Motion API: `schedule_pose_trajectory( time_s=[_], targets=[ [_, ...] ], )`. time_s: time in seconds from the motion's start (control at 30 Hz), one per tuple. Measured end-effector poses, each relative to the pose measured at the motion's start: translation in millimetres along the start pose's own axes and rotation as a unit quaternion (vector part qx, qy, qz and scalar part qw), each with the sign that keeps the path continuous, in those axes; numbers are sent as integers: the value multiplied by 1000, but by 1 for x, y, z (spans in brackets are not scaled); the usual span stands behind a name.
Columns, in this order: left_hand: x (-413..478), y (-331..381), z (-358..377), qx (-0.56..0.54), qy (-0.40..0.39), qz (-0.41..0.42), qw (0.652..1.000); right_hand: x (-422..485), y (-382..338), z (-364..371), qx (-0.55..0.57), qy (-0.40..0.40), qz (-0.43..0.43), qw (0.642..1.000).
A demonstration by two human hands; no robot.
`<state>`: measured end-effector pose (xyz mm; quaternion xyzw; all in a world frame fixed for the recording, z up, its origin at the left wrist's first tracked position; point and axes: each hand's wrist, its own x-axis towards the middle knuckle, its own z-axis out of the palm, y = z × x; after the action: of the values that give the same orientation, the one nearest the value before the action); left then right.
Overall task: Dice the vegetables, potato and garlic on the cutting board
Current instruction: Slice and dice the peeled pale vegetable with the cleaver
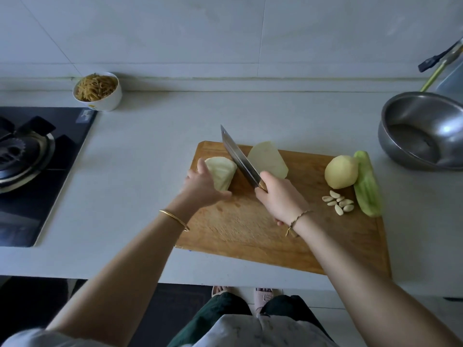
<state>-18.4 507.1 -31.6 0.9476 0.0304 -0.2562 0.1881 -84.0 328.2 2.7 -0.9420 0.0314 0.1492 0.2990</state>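
A wooden cutting board (250,229) lies on the counter. My left hand (201,187) holds a pale cabbage wedge (223,171) at the board's far left corner. My right hand (279,199) grips the wooden handle of a cleaver (239,156), whose blade points away between that wedge and a second cabbage piece (269,159). On the right side of the board sit a peeled potato (341,172), a peeled green cucumber-like vegetable (367,184) and several garlic cloves (339,201).
A steel bowl (423,131) stands at the right of the counter, with a tap and brush behind it. A white bowl of shredded food (97,91) sits by the wall. A gas hob (32,164) lies to the left.
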Motion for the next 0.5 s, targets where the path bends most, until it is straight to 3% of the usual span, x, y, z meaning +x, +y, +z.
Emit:
schedule_pose_trajectory(
  time_s=[0.2,0.5],
  targets=[
    [-4,13,23,22,95,-31,995,0,7,-2,-21,-26,0,999],
    [15,-4,-2,63,39,62,995,-18,15,-1,59,-44,18,997]
  ],
)
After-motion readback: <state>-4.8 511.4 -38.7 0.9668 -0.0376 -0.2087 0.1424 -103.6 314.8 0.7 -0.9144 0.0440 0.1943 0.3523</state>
